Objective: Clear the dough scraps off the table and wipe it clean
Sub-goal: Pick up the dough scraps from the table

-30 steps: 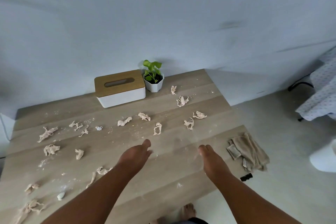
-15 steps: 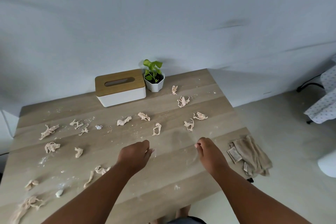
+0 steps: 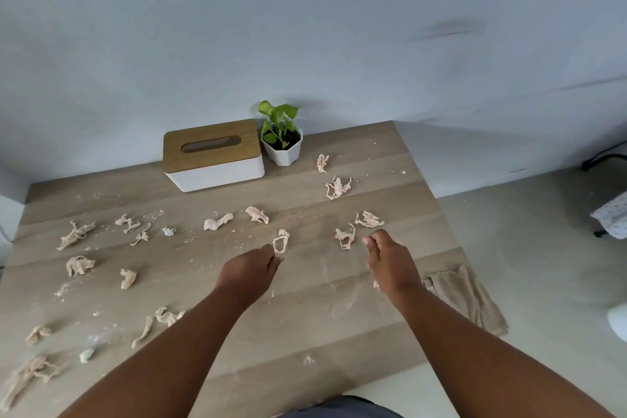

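Both hands are reaching forward over a wooden worktop [image 3: 305,322], backs up, fingers loosely curled, each grip holding nothing. The left hand [image 3: 249,270] is hovering just short of a looped dough scrap [image 3: 281,241]. The right hand [image 3: 390,263] is hovering just beside two more scraps, one [image 3: 345,237] to its left and one [image 3: 369,220] just beyond it. Many other dough scraps [image 3: 76,234] and flour specks are lying scattered across the worktop, mostly to the left. A beige cloth [image 3: 470,299] is draping over the worktop's right edge. At the back, a white tissue box with a wooden lid [image 3: 213,154] is sitting beside a small potted plant [image 3: 281,136].
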